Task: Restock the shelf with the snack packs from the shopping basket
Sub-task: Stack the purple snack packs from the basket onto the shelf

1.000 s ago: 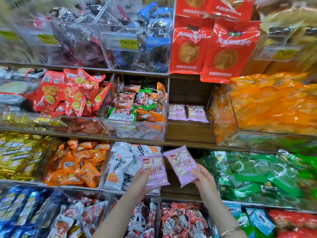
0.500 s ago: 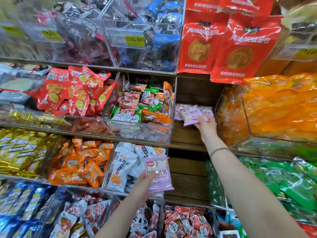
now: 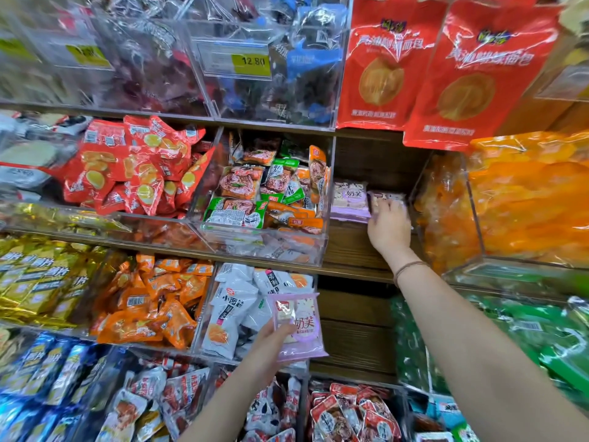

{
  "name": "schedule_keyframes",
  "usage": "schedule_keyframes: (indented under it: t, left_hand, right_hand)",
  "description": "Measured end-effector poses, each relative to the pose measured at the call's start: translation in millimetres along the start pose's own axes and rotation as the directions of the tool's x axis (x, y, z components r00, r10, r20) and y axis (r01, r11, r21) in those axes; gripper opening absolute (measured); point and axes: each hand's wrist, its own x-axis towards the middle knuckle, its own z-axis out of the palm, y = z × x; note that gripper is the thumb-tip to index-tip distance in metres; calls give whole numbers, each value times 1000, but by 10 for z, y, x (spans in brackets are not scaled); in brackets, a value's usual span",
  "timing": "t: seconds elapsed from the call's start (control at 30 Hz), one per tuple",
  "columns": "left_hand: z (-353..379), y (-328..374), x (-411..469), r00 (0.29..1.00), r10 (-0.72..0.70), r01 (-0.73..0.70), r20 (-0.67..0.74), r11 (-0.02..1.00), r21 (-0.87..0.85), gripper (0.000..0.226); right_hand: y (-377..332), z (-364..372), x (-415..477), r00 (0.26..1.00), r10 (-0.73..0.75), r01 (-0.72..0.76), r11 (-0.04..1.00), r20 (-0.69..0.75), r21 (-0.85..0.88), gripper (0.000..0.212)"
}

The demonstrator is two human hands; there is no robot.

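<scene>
"The right hand (image 3: pixel 387 223) rests on a lilac plastic snack pack (image 3: pixel 387 198) on the wooden shelf (image 3: pixel 347 247). Gripping or just pressing, I can't tell."

"It should go square beside the lilac stack (image 3: pixel 349 199). The left hand (image 3: pixel 271 341) pinches a second lilac pack (image 3: pixel 301 327), down low."

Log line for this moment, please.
right hand: grips purple pack on wooden shelf | left hand: holds second purple pack | stage: restocking

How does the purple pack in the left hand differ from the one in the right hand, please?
The left hand's pack hangs in mid-air before white packets; the right hand's pack sits on the shelf beside a matching stack. The left hand's pack shows most of its front; the right hand's pack is half hidden by fingers. Both are purple.
</scene>
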Motion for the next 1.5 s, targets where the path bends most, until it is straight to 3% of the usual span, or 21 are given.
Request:
schedule_keyframes:
  t: [0.23, 0.3, 0.4, 0.5, 0.57, 0.63, 0.73, 0.8, 0.87, 0.93, 1.0, 1.07, 1.13, 1.2, 1.23, 1.33, 1.4, 1.5]
  left_hand:
    - [-2, 4, -1, 1000, -11, 11, 1, 1000, -1, 29]
    - [9, 18, -28, 1000, -18, 18, -9, 1000, -1, 24]
    - [23, 32, -59, 1000, -18, 18, -22, 1000, -6, 31]
    - [52, 59, -100, 999, -21, 21, -27, 999, -34, 51]
    - [71, 84, -127, 999, -28, 27, -16, 998, -64, 50]
    - [107, 115, -155, 999, -28, 30, 21, 994, -102, 45]
    - [226, 190, -213, 997, 20, -12, 81, 995, -101, 40]
    - [333, 229, -252, 992, 79, -79, 94, 997, 2, 37]
    - [436, 279, -317, 971, 189, -215, 144, 958, 191, 29]
    - [495, 364, -413, 912, 350, -410, 214, 801, 436, 14]
    - [472, 481, -470, 785, 556, -578, 274, 498, 646, 20]
    - [420, 667, -518, 580, 750, -622, 317, 156, 767, 33]
    - [389, 942, -516, 307, 863, -607, 402, -148, 781, 32]
    - [382, 1260, -459, 100, 880, -515, 464, -354, 781, 27]
    - [378, 1408, -413, 64, 877, -457, 477, -399, 795, 28]
    - [382, 1637, -259, 112, 828, -295, 549, -500, 814, 39]
    - [379, 1648, -168, 57, 794, -235, 606, -579, 781, 39]
    - [378, 1635, -109, -29, 800, -226, 599, -590, 776, 37]
  right_hand:
    - [300, -22, -23, 980, -50, 67, 994, 195, -82, 52]
    - [268, -90, -10, 973, -36, 30, 999, 227, 28, 54]
    - [152, -236, -224, 995, -19, -11, 956, 100, 292, 53]
    - [-16, -373, -846, 998, -44, 55, 878, -34, 476, 34]
    - [-107, -403, -1361, 995, -93, 88, 824, -19, 559, 19]
    - [-176, -419, -1815, 977, -120, -15, 787, 178, 616, 12]
    - [-225, -419, -2248, 824, -158, -304, 687, 544, 660, 13]
    - [-216, -436, -2335, 782, -130, -442, 573, 610, 690, 9]
    - [-204, -473, -2321, 765, -62, -581, 364, 641, 728, 11]
    - [-163, -517, -2259, 749, 5, -660, 103, 663, 745, 15]
    - [-81, -562, -2191, 743, 50, -666, -41, 667, 745, 15]
    - [32, -592, -2130, 753, 83, -643, -121, 653, 756, 15]
    - [136, -607, -2046, 760, 123, -617, -173, 638, 768, 14]
    - [201, -610, -1910, 769, 161, -585, -215, 619, 782, 12]
    - [220, -604, -1818, 777, 175, -565, -230, 604, 793, 11]
    - [224, -538, -1455, 787, 214, -533, -236, 579, 812, 13]
    - [199, -462, -1158, 780, 252, -518, -254, 573, 817, 16]
    - [143, -352, -701, 766, 314, -488, -285, 562, 825, 15]
